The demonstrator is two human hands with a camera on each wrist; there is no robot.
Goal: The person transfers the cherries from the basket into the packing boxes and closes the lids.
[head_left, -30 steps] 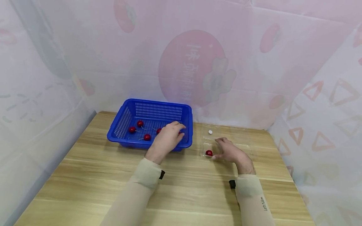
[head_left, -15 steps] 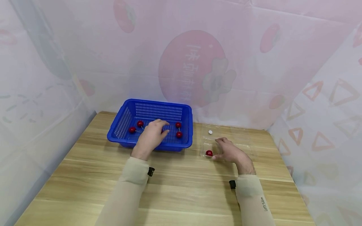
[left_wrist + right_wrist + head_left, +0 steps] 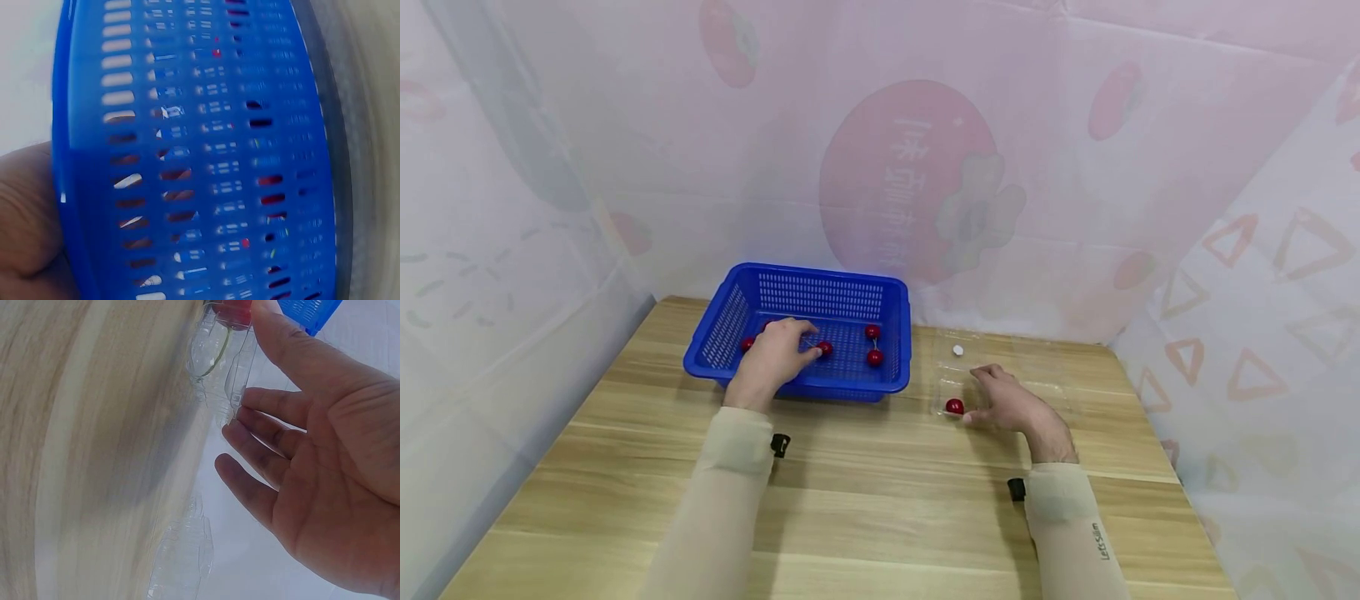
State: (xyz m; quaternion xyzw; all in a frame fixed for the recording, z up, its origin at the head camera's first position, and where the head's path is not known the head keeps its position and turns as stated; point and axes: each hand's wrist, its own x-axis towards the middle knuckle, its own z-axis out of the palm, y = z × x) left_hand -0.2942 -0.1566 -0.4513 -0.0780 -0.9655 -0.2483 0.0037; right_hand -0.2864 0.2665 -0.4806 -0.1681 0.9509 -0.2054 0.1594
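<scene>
My left hand (image 3: 769, 358) is over the left-middle of the blue basket (image 3: 895, 385), thumb and fingers apart; the thumb tip is by a red cherry (image 3: 825, 348). The basket wall (image 3: 81, 187) hides most of that hand (image 3: 28, 219) in the left wrist view. Around the near left part of the clear plastic container (image 3: 936, 392), my right hand (image 3: 1018, 408) has its thumb and fingers. One cherry (image 3: 954, 406) lies in the container beside the thumb. In the right wrist view, this hand's (image 3: 325, 450) thumb is by the cherry (image 3: 232, 312) and fingertips touch the clear plastic (image 3: 240, 375).
Two cherries (image 3: 873, 332) (image 3: 875, 357) lie at the basket's right; others are partly hidden by the left hand. A small white disc (image 3: 957, 351) is at the container's back left. A printed cloth (image 3: 775, 167) stands behind the wooden table (image 3: 865, 500).
My left hand has moved left across the basket, uncovering the two cherries at its right and a cherry near the middle, and now covers part of the left ones. The right hand has stayed still.
</scene>
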